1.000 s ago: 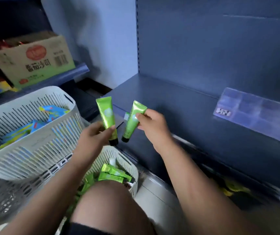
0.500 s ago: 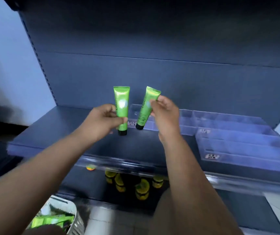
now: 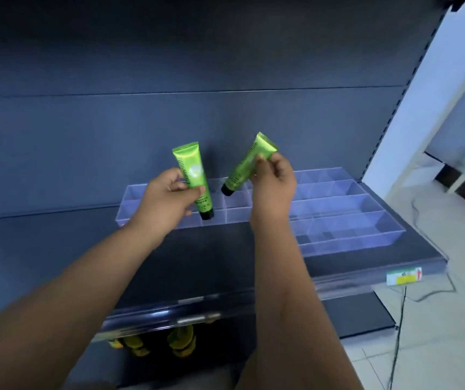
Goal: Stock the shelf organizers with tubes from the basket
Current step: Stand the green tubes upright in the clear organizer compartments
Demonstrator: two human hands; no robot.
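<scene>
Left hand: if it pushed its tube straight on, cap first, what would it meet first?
Likely the clear organizer: the tube has its cap over a front-left compartment, though depth is unclear.

Left tube (image 3: 191, 173): glossy lime green, black cap, pale round emblem, dark lettering. Right tube (image 3: 249, 164): same green, black cap. Organizers (image 3: 338, 220): clear, blue-violet tint. Shelf (image 3: 211, 263): dark slate blue. Front-edge label (image 3: 404, 275): green, yellow, red.

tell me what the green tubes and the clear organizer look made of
Left tube and right tube: probably soft plastic or laminate, glossy with a metallic green sheen; bright highlights, flat crimped ends. Organizer: clear rigid plastic, maybe acrylic; the dark shelf shows through its thin shiny walls.
</scene>
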